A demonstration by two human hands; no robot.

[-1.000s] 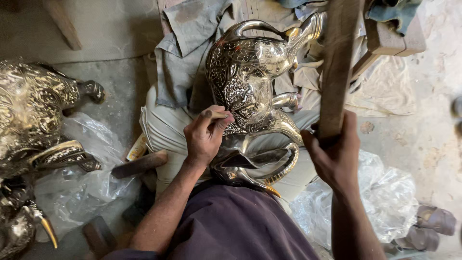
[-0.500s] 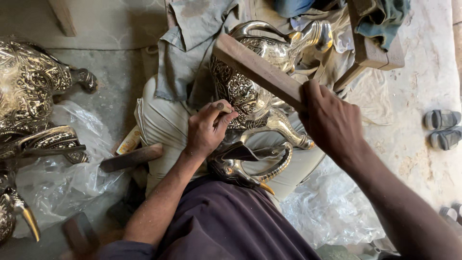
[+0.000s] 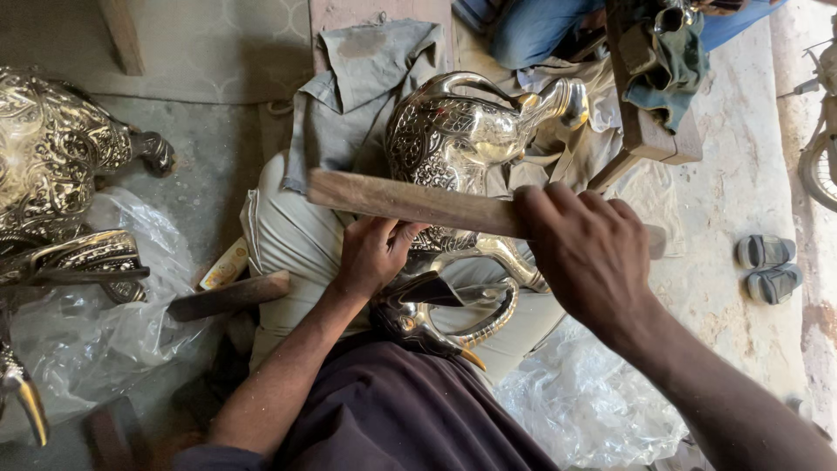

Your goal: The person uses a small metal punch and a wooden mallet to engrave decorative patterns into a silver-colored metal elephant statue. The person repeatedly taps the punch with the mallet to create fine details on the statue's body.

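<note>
An engraved shiny metal animal figure [image 3: 453,139] lies on a pale cushion [image 3: 283,235] on my lap, over grey cloth [image 3: 366,78]. My right hand [image 3: 584,253] grips a flat wooden stick [image 3: 401,199], held level across the figure. My left hand [image 3: 370,253] is closed just under the stick, pressed against the figure's lower part; whatever small tool it holds is hidden by the fingers. A curved metal horn or tusk piece [image 3: 471,331] shows below the left hand.
Other ornate metal figures [image 3: 52,157] stand at the left on clear plastic sheeting [image 3: 113,323]. A wooden-handled hammer [image 3: 231,296] lies beside the cushion. A wooden block with cloth [image 3: 654,87] and another person's blue-clad legs [image 3: 540,30] are behind. Sandals [image 3: 767,266] lie at right.
My right hand has swung the wooden stick down from upright to level, so it lies across the figure just above my left hand. The left hand has stayed put.
</note>
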